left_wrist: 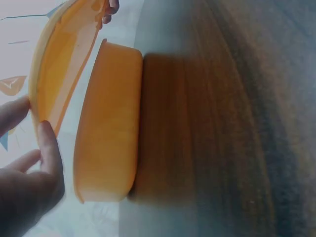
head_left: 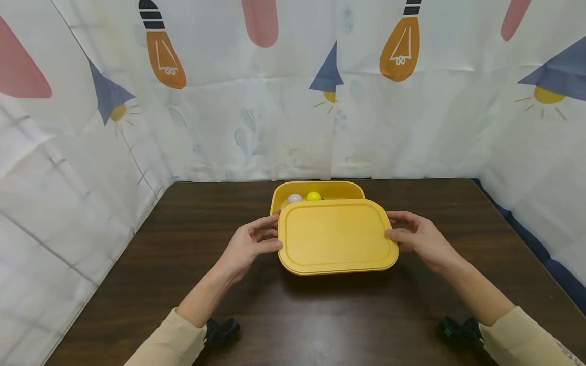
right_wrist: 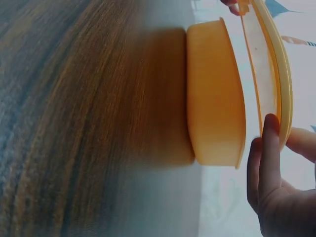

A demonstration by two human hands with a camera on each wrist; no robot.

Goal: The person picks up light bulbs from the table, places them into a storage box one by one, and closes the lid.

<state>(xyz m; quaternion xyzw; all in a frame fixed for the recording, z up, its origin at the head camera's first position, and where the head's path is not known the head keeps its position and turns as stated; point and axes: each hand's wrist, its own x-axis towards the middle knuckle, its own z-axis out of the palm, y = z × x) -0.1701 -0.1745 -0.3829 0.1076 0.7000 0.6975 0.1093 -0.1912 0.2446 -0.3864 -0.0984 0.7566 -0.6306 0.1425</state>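
A yellow rectangular lid (head_left: 338, 236) with rounded corners is held up between both hands. My left hand (head_left: 251, 243) pinches its left end, thumb on the near side; my right hand (head_left: 418, 239) pinches the right end the same way. Behind and below the lid, a yellow plastic box (head_left: 339, 190) sits on the table, its top uncovered at the back. Inside it show a white ball (head_left: 294, 198) and a yellow-green ball (head_left: 313, 196); the lid hides the rest. Both wrist views show a gap between the lid (left_wrist: 59, 69) and the box (right_wrist: 215, 94).
The dark wood-grain table (head_left: 160, 274) extends around the box on all sides. Behind it hangs a white printed curtain (head_left: 284, 127), with more white cloth at left and right. A black band with a device (head_left: 222, 331) is on each wrist.
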